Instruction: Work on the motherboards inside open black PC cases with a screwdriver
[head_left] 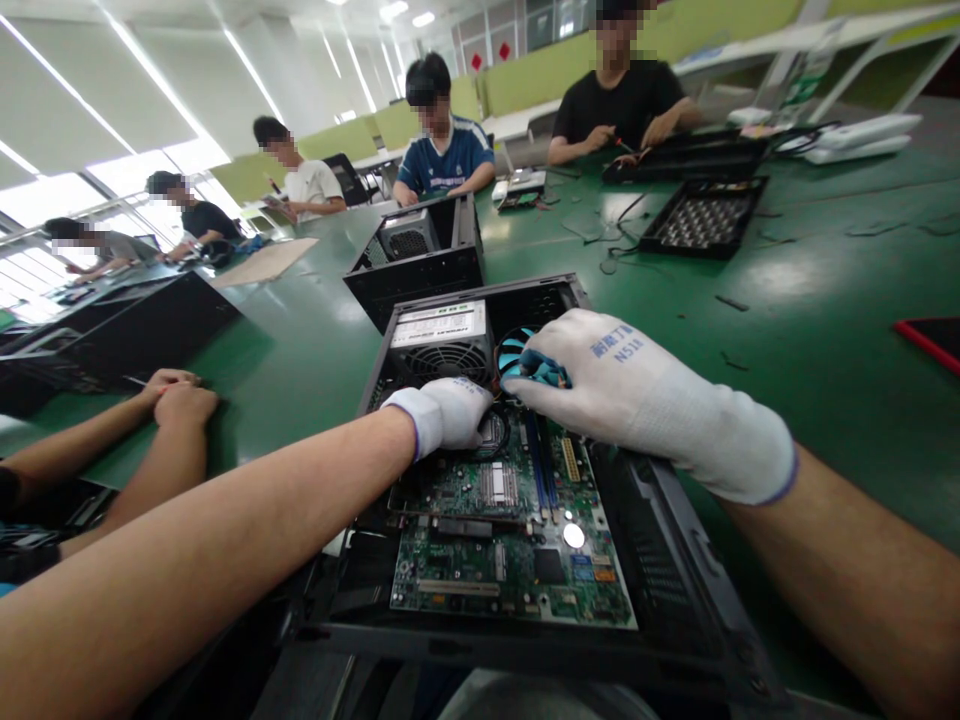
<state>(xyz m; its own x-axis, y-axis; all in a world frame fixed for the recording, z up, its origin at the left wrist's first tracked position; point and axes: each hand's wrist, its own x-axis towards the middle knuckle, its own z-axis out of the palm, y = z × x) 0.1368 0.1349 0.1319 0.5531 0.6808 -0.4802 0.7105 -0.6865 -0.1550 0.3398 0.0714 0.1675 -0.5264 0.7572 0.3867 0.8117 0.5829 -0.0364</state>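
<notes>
One blue fan (515, 348) clamped in your right hand (607, 372), beside power supply (441, 328); your left hand (452, 412) over motherboard (519, 540), can't tell its grip.

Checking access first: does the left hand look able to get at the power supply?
Probably yes: the power supply sits just beyond the left hand, with nothing visible between; the right hand and blue fan are beside it.
</notes>
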